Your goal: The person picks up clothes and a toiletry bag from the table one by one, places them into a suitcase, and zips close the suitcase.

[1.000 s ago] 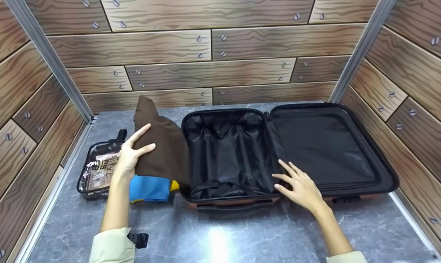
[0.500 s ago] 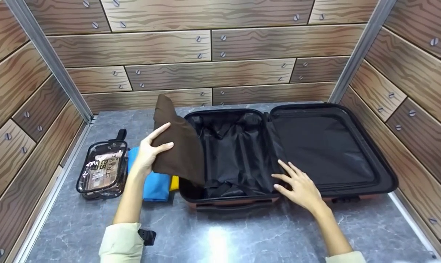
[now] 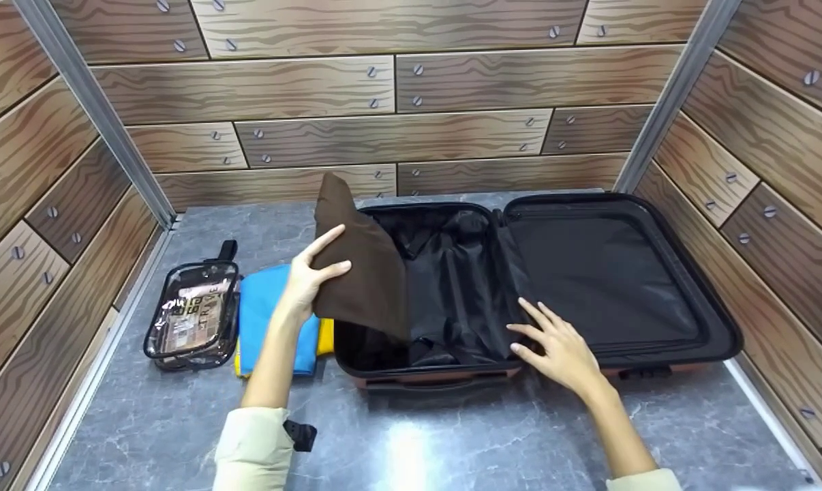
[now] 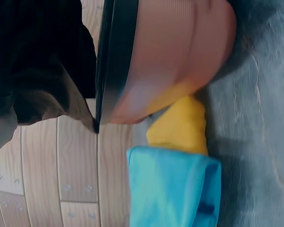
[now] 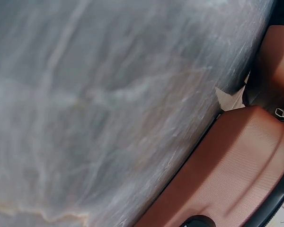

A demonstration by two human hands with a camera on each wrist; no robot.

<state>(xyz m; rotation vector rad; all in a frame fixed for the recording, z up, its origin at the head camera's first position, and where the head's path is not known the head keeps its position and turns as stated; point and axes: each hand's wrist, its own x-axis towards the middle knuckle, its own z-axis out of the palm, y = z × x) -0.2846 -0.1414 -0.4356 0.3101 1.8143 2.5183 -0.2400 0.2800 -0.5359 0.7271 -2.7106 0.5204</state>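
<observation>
My left hand (image 3: 307, 279) holds a folded brown cloth (image 3: 367, 276) between thumb and fingers, over the left half of an open suitcase (image 3: 431, 374). The cloth hangs tilted, its lower corner inside the black-lined shell; in the left wrist view it looks nearly black. My right hand (image 3: 554, 348) lies with spread fingers at the seam between the suitcase halves, holding nothing. The right wrist view shows the salmon-coloured outer shell (image 5: 232, 156) but not the fingers. Left of the suitcase lie a folded blue cloth (image 3: 264, 293) and a yellow cloth (image 3: 325, 337), partly beneath it.
A clear pouch (image 3: 193, 314) with black edging stands at the far left, a palette-like item visible inside. The suitcase lid (image 3: 609, 279) lies flat open on the right. Wood-patterned walls (image 3: 397, 88) enclose the grey marbled table (image 3: 356, 443) on three sides.
My left hand has carried the brown cloth rightward, from above the blue cloth to over the suitcase's left half. More of the blue cloth and pouch shows. The right hand has stayed put.
</observation>
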